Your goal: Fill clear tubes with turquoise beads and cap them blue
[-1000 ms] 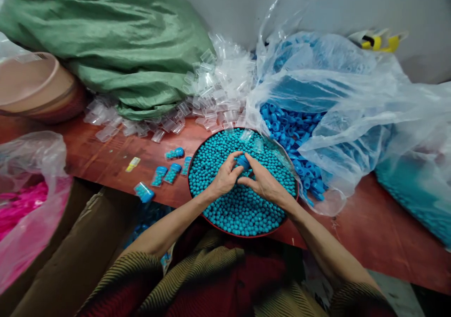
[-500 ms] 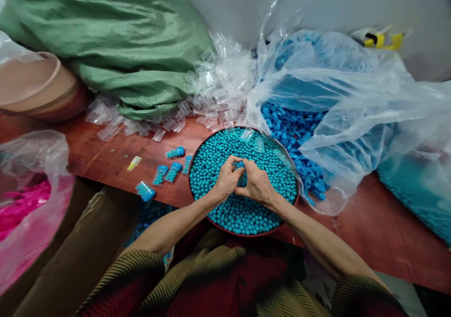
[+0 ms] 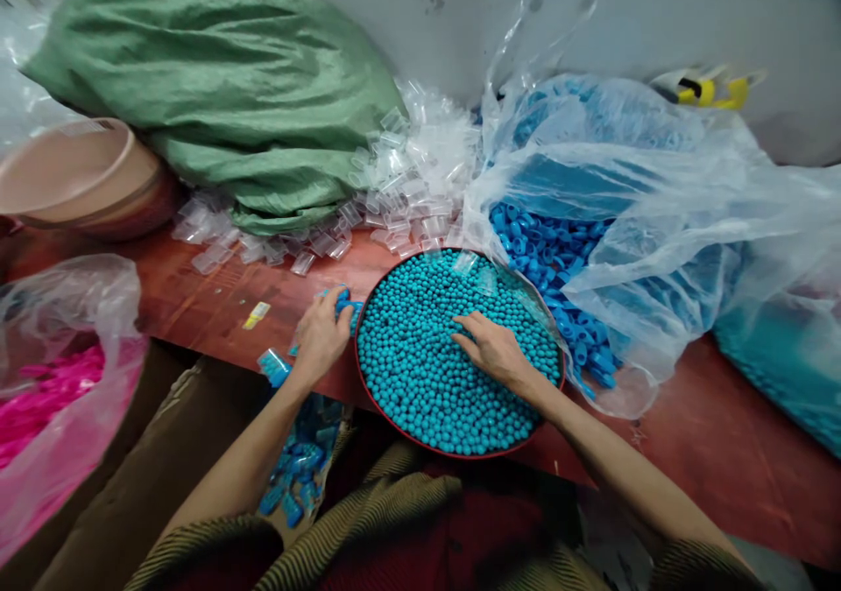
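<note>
My left hand [image 3: 320, 335] is over the small filled blue-capped containers left of the round tray; its fingers curl at them, and it hides most of them. Whether it grips one is hard to see. One filled container [image 3: 274, 367] lies at the table edge beside my left wrist. My right hand [image 3: 491, 346] hovers over the turquoise beads [image 3: 434, 381], thumb and fingers apart, holding nothing. The beads fill the red-rimmed tray [image 3: 453, 453]. Two clear pieces [image 3: 465, 263] lie on the beads at the back.
Clear empty containers [image 3: 420, 179] are heaped behind the tray, beside a green sack [image 3: 250, 92]. Blue caps [image 3: 552, 249] spill from a plastic bag at right. A pinkish tub [image 3: 79, 171] and a bag of pink pieces [image 3: 53, 398] are at left. More filled containers [image 3: 302, 468] lie below the table edge.
My hands have parted from the blue-capped container they held together over the beads. My left hand has moved left to the filled containers; my right has moved slightly right and opened.
</note>
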Demonstrator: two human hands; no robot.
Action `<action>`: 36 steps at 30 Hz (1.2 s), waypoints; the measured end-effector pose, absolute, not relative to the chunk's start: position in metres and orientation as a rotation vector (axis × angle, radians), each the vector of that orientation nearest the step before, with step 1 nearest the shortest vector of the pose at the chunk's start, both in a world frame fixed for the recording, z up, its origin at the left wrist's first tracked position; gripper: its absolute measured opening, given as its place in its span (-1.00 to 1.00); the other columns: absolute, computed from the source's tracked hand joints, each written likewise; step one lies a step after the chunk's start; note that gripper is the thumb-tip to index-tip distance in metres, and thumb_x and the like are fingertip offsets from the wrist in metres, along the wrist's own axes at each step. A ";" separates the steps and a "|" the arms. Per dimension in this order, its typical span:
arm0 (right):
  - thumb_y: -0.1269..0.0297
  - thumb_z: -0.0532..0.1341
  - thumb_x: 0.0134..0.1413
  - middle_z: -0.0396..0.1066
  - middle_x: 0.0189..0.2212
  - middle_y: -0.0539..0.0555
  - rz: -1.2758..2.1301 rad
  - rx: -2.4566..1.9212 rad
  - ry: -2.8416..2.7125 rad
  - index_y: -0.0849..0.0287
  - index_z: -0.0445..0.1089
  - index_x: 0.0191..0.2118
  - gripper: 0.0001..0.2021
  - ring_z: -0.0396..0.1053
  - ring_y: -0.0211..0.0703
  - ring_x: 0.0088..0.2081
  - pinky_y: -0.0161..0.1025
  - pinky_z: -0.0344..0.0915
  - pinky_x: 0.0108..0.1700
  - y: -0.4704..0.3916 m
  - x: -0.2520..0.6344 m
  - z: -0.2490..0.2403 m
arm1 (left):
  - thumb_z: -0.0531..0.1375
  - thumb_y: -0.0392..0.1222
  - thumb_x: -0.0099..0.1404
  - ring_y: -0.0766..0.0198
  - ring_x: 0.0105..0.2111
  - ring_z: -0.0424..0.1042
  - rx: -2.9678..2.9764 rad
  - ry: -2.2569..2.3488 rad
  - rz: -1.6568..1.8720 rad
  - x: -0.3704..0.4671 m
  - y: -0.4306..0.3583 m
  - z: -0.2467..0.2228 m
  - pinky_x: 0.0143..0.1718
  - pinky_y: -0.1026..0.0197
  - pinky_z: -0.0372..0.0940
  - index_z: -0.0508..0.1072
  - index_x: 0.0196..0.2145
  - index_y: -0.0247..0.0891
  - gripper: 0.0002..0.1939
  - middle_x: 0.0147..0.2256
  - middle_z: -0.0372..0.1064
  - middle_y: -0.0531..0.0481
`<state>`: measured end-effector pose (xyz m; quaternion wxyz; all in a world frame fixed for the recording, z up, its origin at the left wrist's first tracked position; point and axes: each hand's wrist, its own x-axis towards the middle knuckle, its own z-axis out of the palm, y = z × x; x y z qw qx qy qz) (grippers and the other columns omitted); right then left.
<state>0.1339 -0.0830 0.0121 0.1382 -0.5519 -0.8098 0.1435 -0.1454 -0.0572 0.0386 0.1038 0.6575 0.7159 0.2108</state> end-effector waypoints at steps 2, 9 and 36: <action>0.23 0.05 0.21 0.42 -0.20 0.13 0.354 -1.606 -2.275 0.15 0.37 -0.03 -0.72 0.40 -0.08 -0.18 -0.22 0.32 -0.19 -0.067 0.136 0.013 | -0.02 -0.17 0.27 0.03 -0.13 0.35 2.029 2.223 0.588 -0.146 -0.048 0.038 -0.10 0.04 0.23 0.36 0.02 -0.28 -0.60 -0.13 0.37 -0.21; 0.35 -0.02 0.22 0.34 -0.08 0.26 0.042 -1.814 -2.270 0.23 0.32 0.04 -0.67 0.29 0.01 -0.08 -0.15 0.23 -0.13 0.008 0.121 0.027 | -0.08 -0.41 0.24 0.03 0.15 0.09 2.502 1.769 0.572 -0.066 0.034 0.042 0.11 0.02 0.07 0.19 0.18 -0.27 -0.46 0.15 0.15 -0.19; 0.31 0.23 0.04 0.46 -0.17 0.17 0.434 -1.692 -2.636 0.15 0.29 0.03 -0.62 0.40 -0.03 -0.17 -0.26 0.19 -0.28 -0.020 0.126 0.019 | -0.08 -0.38 0.29 0.04 -0.16 0.32 2.590 1.464 -0.087 -0.059 -0.010 0.025 -0.14 0.06 0.19 0.36 -0.23 -0.34 -0.77 -0.24 0.36 -0.23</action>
